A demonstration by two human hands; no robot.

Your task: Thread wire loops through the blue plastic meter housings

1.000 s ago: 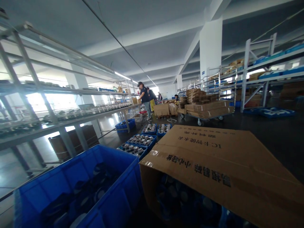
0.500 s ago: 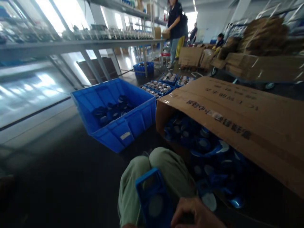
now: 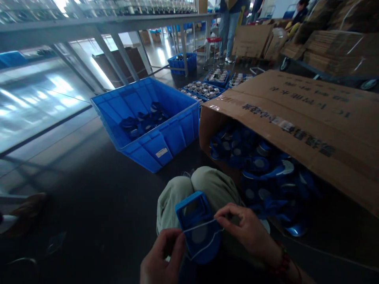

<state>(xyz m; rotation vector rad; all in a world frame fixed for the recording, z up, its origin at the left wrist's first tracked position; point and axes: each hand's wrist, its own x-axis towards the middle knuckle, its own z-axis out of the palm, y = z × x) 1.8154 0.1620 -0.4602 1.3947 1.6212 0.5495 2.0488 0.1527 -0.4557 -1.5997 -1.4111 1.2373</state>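
Observation:
A blue plastic housing (image 3: 209, 252) with a rectangular window and a round grey disc lies on my lap (image 3: 213, 183). Stretched across it is a thin white cord (image 3: 199, 225), in what looks like a loop. My left hand (image 3: 164, 252) pinches the cord at the housing's left edge. On the other side, my right hand (image 3: 244, 227) grips the cord between thumb and fingertips. Many similar blue housings (image 3: 260, 163) lie heaped in the open mouth of a cardboard box (image 3: 284, 102) on my right.
Ahead stands a blue bin (image 3: 177, 134) with several dark blue parts inside. Behind it, blue trays (image 3: 220, 94) of round parts sit on the floor. A long metal workbench (image 3: 103, 24) runs along the left. A person (image 3: 227, 33) stands in the background by a red stool (image 3: 213, 40).
My left hand has risen into view, and the white cord now spans both hands over the housing. My right hand has moved up slightly. The camera view has tilted downward.

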